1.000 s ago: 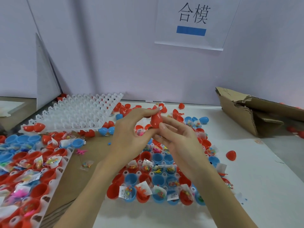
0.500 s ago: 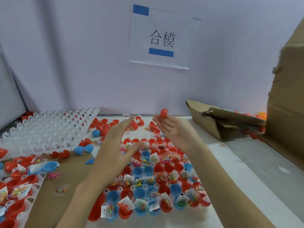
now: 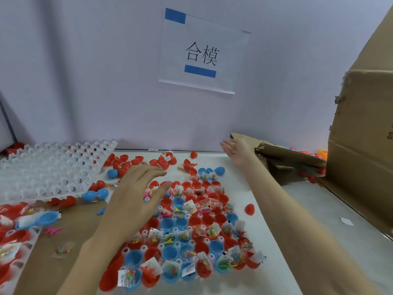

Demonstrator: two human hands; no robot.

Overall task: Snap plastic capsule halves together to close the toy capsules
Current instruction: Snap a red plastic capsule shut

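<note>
A white tray point(image 3: 125, 251) in front of me holds several red and blue capsule halves point(image 3: 170, 223), many with small toy packets inside. My left hand point(image 3: 136, 194) hovers over the tray's far left part, fingers straight and spread, holding nothing. My right hand point(image 3: 236, 151) is stretched out to the far right next to a torn cardboard box point(image 3: 285, 155), fingers straight and empty. Loose red halves point(image 3: 125, 161) lie beyond the tray. A single red half point(image 3: 249, 209) lies on the table right of the tray.
An empty white grid tray point(image 3: 53, 169) lies at the back left, with closed blue capsules point(image 3: 95, 194) near its edge. Another filled tray point(image 3: 12, 241) sits at the far left. A tall cardboard box point(image 3: 361, 145) stands at right. A paper sign point(image 3: 202, 54) hangs on the wall.
The red capsule that both hands held a second ago has left my right hand, which reached right toward the cardboard box and opened. My left hand spread flat over the tray.
</note>
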